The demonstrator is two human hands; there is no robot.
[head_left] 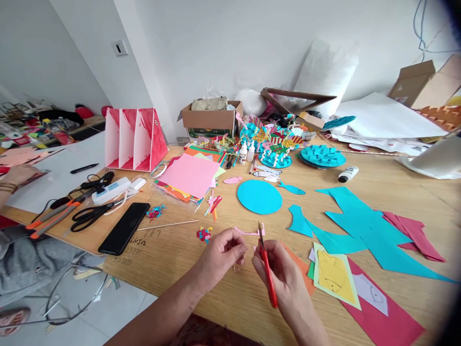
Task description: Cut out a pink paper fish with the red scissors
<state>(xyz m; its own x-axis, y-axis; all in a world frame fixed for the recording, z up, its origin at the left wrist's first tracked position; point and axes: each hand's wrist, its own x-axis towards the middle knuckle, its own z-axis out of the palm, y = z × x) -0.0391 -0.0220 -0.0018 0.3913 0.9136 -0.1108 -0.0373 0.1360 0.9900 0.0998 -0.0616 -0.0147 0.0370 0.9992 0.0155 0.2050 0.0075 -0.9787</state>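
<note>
My right hand (283, 269) grips a pair of red-handled scissors (268, 276), their blades pointing away from me over the table. Just left of it, my left hand (225, 252) is closed, thumb against the fingers; whatever it pinches is too small or hidden to name. Pink paper scraps (248, 232) lie just beyond both hands. A small heap of coloured paper dots (204, 234) is beside my left hand. To the right of the scissors rest a yellow paper piece (330, 271) with a drawn fish and a mauve one (372, 293) on red paper.
A blue paper oval (259, 197), blue offcuts (367, 226) and a paper stack (190, 175) lie farther back. Left are a black phone (124, 228), black scissors (91, 215) and a pink-and-white divider (133, 139). Another person's hand (21, 178) is at far left.
</note>
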